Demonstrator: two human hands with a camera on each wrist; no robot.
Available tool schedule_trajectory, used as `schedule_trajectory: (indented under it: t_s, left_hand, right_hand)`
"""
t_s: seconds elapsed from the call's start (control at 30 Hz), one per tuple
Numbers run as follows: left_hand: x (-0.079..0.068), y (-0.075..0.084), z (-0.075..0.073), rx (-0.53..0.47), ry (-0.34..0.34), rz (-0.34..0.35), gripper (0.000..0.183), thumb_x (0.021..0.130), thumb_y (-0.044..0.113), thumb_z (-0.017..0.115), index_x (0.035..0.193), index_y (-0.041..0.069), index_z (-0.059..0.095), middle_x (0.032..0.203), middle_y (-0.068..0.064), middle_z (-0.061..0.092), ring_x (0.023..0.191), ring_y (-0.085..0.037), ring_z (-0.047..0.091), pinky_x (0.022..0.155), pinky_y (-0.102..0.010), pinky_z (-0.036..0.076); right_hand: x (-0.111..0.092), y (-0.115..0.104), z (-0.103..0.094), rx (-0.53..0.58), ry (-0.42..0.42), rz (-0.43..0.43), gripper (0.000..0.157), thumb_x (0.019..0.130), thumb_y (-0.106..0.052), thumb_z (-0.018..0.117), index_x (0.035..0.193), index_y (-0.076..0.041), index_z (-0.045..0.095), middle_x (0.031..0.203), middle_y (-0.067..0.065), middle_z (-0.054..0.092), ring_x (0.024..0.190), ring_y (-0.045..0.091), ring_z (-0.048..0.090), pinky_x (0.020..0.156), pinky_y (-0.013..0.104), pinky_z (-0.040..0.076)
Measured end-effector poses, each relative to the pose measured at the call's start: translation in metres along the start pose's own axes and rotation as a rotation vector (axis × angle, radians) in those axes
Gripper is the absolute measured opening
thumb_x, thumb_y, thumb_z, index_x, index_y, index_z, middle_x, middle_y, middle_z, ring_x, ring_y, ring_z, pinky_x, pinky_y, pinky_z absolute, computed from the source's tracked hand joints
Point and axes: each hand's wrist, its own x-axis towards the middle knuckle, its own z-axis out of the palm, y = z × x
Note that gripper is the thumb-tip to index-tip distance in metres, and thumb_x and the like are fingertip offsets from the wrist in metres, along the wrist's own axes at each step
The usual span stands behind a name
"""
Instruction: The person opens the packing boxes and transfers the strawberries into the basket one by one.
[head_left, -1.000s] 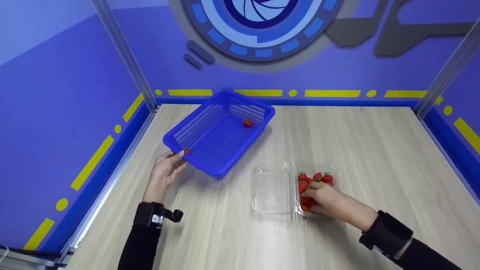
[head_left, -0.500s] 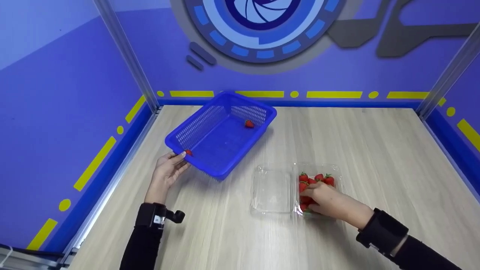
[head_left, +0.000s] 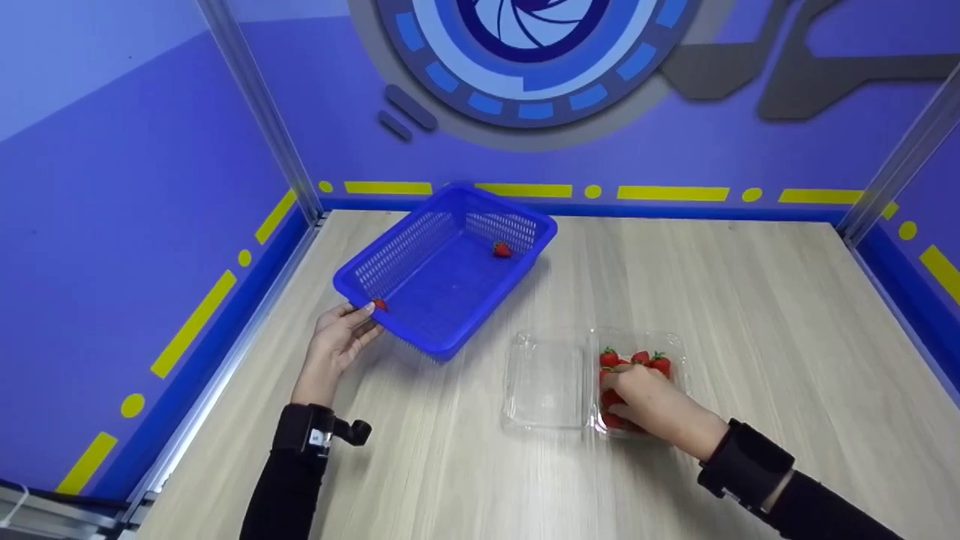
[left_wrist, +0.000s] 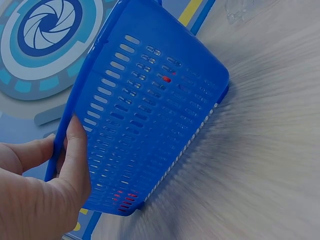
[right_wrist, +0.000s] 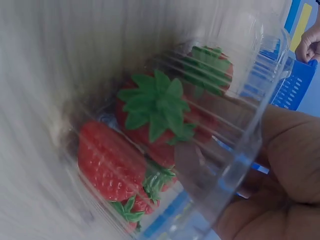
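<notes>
My left hand (head_left: 337, 345) pinches the near-left rim of a blue plastic basket (head_left: 450, 349); the left wrist view has the thumb on one side of the rim and the fingers (left_wrist: 75, 150) on the other. Inside the basket lie one strawberry (head_left: 501, 249) towards the far right and another (head_left: 380, 304) by the held rim. My right hand (head_left: 649, 394) reaches into a clear hinged plastic box (head_left: 679, 341) of several strawberries. In the right wrist view its thumb and fingers close round a strawberry (right_wrist: 155, 107) with green leaves, partly behind the clear wall.
The box's lid (head_left: 546, 386) lies folded open to the left, flat on the wooden table (head_left: 465, 465). Blue panels with yellow marks stand at the back and both sides, joined by metal posts (head_left: 262, 97).
My right hand has shifted slightly left within the box, its fingers bending further down among the strawberries. The left hand keeps its hold on the basket; the head view has moved slightly.
</notes>
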Motion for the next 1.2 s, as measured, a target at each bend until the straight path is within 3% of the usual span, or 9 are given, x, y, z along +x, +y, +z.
schedule_trajectory:
  t_s: [0.27, 0.5, 0.73, 1.0, 1.2]
  left_hand:
    - [0.000, -0.001, -0.001, 0.009, 0.000, 0.003, 0.037, 0.099, 0.000, 0.063, 0.131, -0.007, 0.044, 0.092, -0.007, 0.072, 0.084, -0.017, 0.070, 0.079, -0.030, 0.061]
    - [0.001, -0.001, -0.001, 0.011, 0.004, 0.007, 0.041, 0.099, 0.001, 0.064, 0.133, -0.009, 0.043, 0.091, -0.007, 0.072, 0.084, -0.017, 0.070, 0.080, -0.030, 0.061]
    - [0.000, 0.000, -0.001, 0.012, 0.002, 0.003, 0.030, 0.098, 0.001, 0.065, 0.124, -0.004, 0.049, 0.094, -0.007, 0.071, 0.086, -0.018, 0.070, 0.083, -0.031, 0.061]
    - [0.002, 0.000, -0.001, 0.006, 0.012, -0.001, 0.038, 0.098, 0.001, 0.066, 0.129, -0.006, 0.045, 0.094, -0.008, 0.072, 0.086, -0.018, 0.070, 0.081, -0.031, 0.061]
    - [0.002, 0.000, -0.003, -0.001, 0.011, -0.012, 0.038, 0.098, 0.000, 0.065, 0.129, -0.006, 0.045, 0.093, -0.007, 0.072, 0.087, -0.018, 0.070, 0.083, -0.031, 0.061]
  right_hand:
    - [0.000, 0.000, 0.002, 0.013, 0.026, 0.004, 0.021, 0.078, 0.003, 0.082, 0.080, -0.010, 0.066, 0.077, -0.001, 0.063, 0.066, 0.007, 0.051, 0.053, 0.023, 0.046]
    - [0.000, -0.002, -0.002, 0.029, 0.021, 0.034, 0.020, 0.078, 0.004, 0.080, 0.078, -0.012, 0.067, 0.078, -0.001, 0.060, 0.069, 0.007, 0.050, 0.053, 0.021, 0.045]
    - [0.000, -0.001, -0.009, 0.057, 0.000, 0.080, 0.022, 0.078, 0.008, 0.076, 0.081, -0.012, 0.070, 0.081, -0.001, 0.061, 0.073, 0.009, 0.055, 0.053, 0.020, 0.046]
    - [0.012, -0.001, -0.046, -0.018, 0.024, 0.001, 0.025, 0.074, 0.014, 0.074, 0.096, 0.003, 0.071, 0.082, 0.006, 0.058, 0.071, 0.016, 0.059, 0.055, 0.023, 0.051]
    - [0.033, -0.009, -0.073, -0.047, 0.048, -0.020, 0.020, 0.078, 0.011, 0.075, 0.095, 0.002, 0.069, 0.083, 0.008, 0.059, 0.079, 0.028, 0.061, 0.062, 0.030, 0.057]
